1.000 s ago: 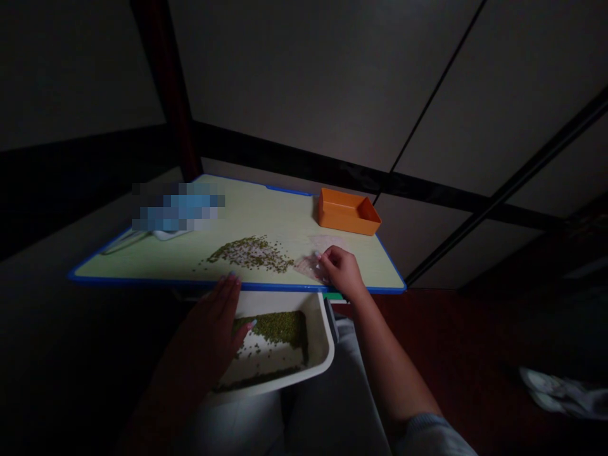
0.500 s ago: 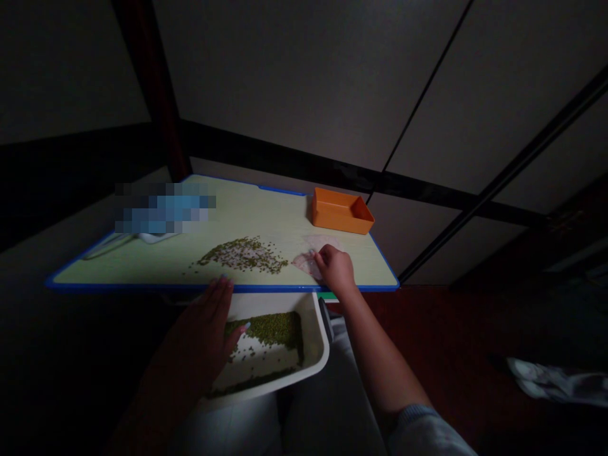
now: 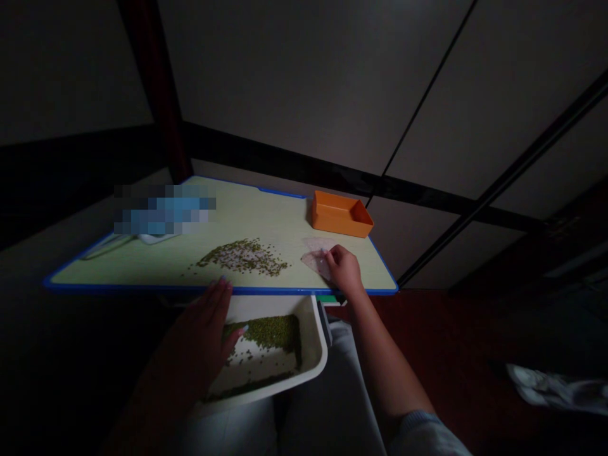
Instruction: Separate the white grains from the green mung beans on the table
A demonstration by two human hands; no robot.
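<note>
My right hand (image 3: 345, 267) is closed in a pinch over a thin, see-through pinkish sheet (image 3: 315, 258), which looks like plastic, near the table's front edge. Left of it, small green grains, like mung beans (image 3: 242, 255), lie spread on the table, with pale bits among them. My left hand (image 3: 211, 316) has its fingers stretched out and its thumb apart, holding nothing. Its fingertips are by the blue table edge, and it covers the left part of a white bin (image 3: 319, 361) below the table. More green grains (image 3: 278, 330) lie inside that bin.
An orange box (image 3: 341, 218) stands at the back right of the pale table (image 3: 247, 206), which has a blue rim. A pixelated blue thing (image 3: 166, 209) is at the left, with a cable beside it. Cabinet panels (image 3: 285, 82) rise behind; a white shoe (image 3: 527, 383) shows lower right.
My right hand has shifted slightly right, and the pinkish sheet has moved along with it. My left hand and the grains have stayed in place.
</note>
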